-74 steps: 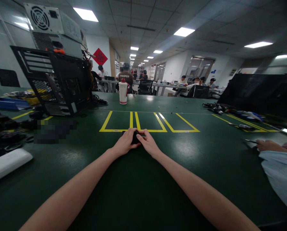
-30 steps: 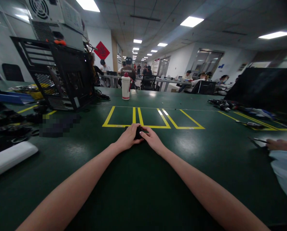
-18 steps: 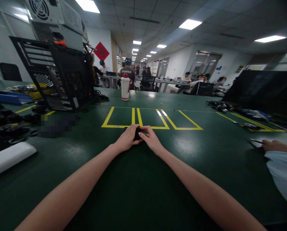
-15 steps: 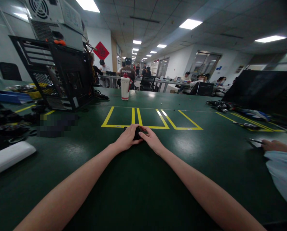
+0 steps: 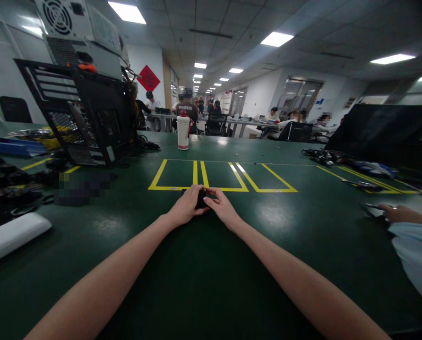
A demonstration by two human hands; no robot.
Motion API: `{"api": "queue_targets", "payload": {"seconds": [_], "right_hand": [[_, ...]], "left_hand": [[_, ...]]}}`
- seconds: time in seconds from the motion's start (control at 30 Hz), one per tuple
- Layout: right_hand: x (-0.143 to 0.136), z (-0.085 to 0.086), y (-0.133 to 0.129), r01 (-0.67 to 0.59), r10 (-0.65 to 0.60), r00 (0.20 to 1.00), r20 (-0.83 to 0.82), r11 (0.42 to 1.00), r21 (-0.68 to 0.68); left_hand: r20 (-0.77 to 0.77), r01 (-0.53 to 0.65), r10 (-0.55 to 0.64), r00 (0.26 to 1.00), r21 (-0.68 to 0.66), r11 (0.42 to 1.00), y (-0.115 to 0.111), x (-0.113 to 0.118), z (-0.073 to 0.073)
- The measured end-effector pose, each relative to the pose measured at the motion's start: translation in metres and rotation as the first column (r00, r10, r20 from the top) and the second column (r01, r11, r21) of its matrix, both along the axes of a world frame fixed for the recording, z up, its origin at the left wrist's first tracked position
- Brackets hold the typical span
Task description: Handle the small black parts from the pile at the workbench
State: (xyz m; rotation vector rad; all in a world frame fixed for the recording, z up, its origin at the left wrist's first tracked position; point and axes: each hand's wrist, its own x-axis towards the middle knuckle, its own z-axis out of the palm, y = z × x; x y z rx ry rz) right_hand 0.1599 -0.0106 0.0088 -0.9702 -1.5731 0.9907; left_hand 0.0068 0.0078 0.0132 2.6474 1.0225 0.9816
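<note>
A small black object is between my two hands at the front edge of the yellow taped frames; its kind cannot be made out. My left hand is closed round it from the left, covering much of it. From the right, my right hand pinches its right end with thumb and fingertips. Something tiny and brass-coloured shows near the right fingertips, too small to name. Under both forearms lies the dark green table.
To the left stand an open black computer case, cables and a white bar-shaped object. A white tumbler stands beyond the taped frames. At right, another person's hand holds a thin tool near a black screwdriver-like tool.
The view has tipped up slightly, so the scene sits a little lower. Both hands keep their hold on the black object, with only slight finger movement. The other person's hand has shifted slightly left.
</note>
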Motion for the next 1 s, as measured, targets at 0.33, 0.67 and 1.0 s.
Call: {"api": "queue_targets", "payload": {"seconds": [0.33,0.67,1.0], "right_hand": [[0.000,0.001,-0.009,-0.047,0.047,0.998,0.030,0.999,0.023],[0.003,-0.001,-0.004,-0.119,0.118,0.993,-0.021,0.992,-0.043],[0.003,-0.003,0.001,-0.088,0.087,0.995,-0.058,0.996,-0.012]], "left_hand": [[0.019,0.020,-0.020,1.000,-0.011,1.000,0.001,-0.002,-0.002],[0.032,0.024,-0.024,0.999,-0.008,1.000,-0.001,-0.003,-0.002],[0.030,0.025,-0.025,0.999,0.022,0.999,0.000,-0.001,-0.001]]}}
